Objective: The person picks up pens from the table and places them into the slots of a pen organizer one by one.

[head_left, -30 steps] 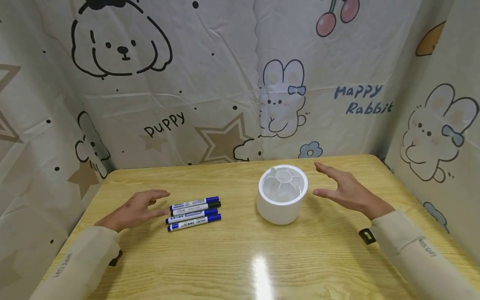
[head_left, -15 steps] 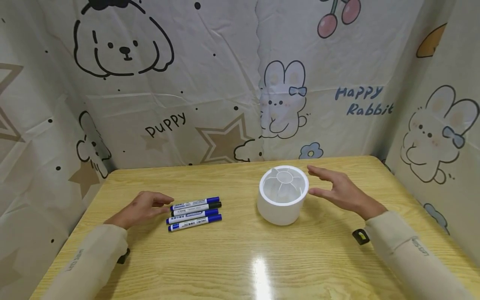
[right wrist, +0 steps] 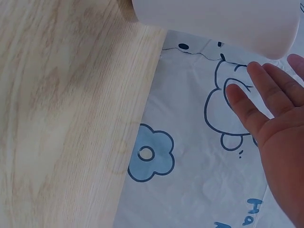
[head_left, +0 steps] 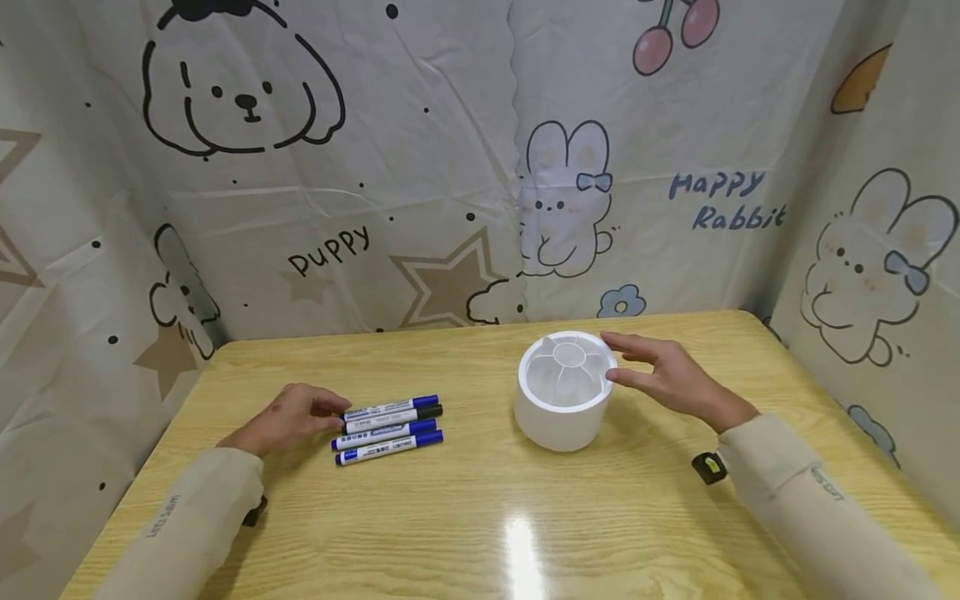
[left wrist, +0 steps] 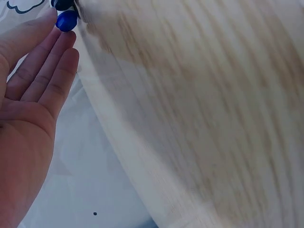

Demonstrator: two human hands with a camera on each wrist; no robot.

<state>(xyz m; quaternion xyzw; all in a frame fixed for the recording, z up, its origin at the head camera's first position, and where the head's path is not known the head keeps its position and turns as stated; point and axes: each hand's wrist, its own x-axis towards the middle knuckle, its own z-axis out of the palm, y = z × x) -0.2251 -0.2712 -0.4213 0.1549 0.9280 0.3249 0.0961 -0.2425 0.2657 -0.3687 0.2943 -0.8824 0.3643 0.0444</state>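
Observation:
Several whiteboard markers lie side by side on the table. The farthest, a blue-capped marker (head_left: 386, 408), has its left end at the fingertips of my left hand (head_left: 288, 417); a black-capped marker (head_left: 393, 419) lies just nearer. In the left wrist view, a blue marker end (left wrist: 66, 21) shows by the extended fingers of my left hand (left wrist: 33, 109); whether they touch is unclear. A round white pen holder (head_left: 558, 427) with divided compartments stands upright. My right hand (head_left: 671, 379) reaches its right side, thumb and fingers spread at the rim. In the right wrist view, those fingers (right wrist: 244, 109) look fairly straight.
The wooden table (head_left: 465, 525) ends at a patterned cloth backdrop (head_left: 420, 183), which also hangs along both sides. Bare tabletop separates the markers from the pen holder. A small dark device (head_left: 708, 468) sits under the right sleeve.
My right hand has moved left to the pen holder's rim. My left hand has shifted slightly right to the marker ends. The markers and the pen holder have stayed in place.

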